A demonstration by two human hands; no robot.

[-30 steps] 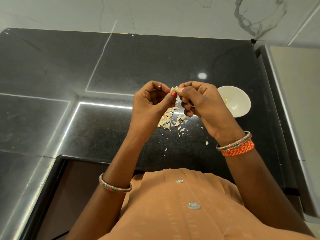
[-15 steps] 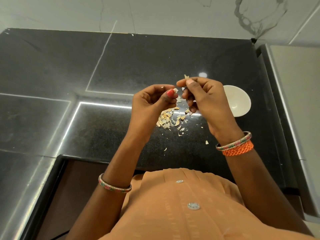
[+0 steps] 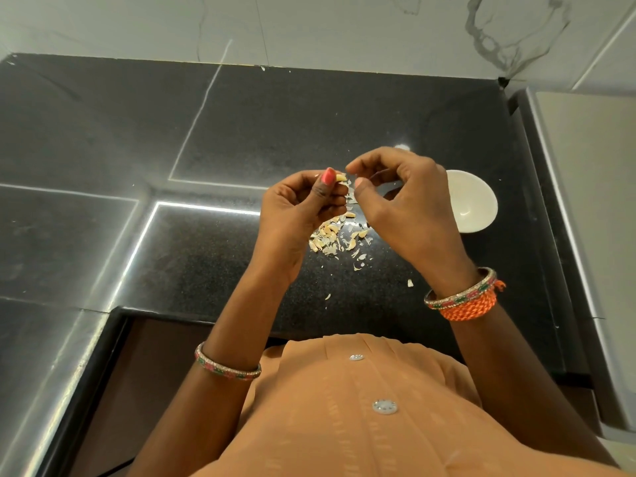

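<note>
My left hand (image 3: 303,204) pinches a small pale garlic clove (image 3: 340,177) between thumb and fingers, above the black counter. My right hand (image 3: 402,197) hovers just right of it with thumb and forefinger apart and curled; a thin strip of papery skin (image 3: 351,194) hangs between the two hands. I cannot tell whether the right fingers pinch that skin. Below the hands lies a pile of garlic cloves and peelings (image 3: 335,237) on the counter. A small white bowl (image 3: 476,201) stands to the right of my right hand.
The black granite counter (image 3: 241,132) runs to a white marbled wall at the back. A grey steel surface (image 3: 592,173) borders the counter on the right. Loose peel flakes (image 3: 410,283) lie near the front edge. My orange shirt fills the bottom of the view.
My right hand has dropped from its raised position and its thumb and forefinger have come apart. The left hand has turned so the clove shows at its fingertips.
</note>
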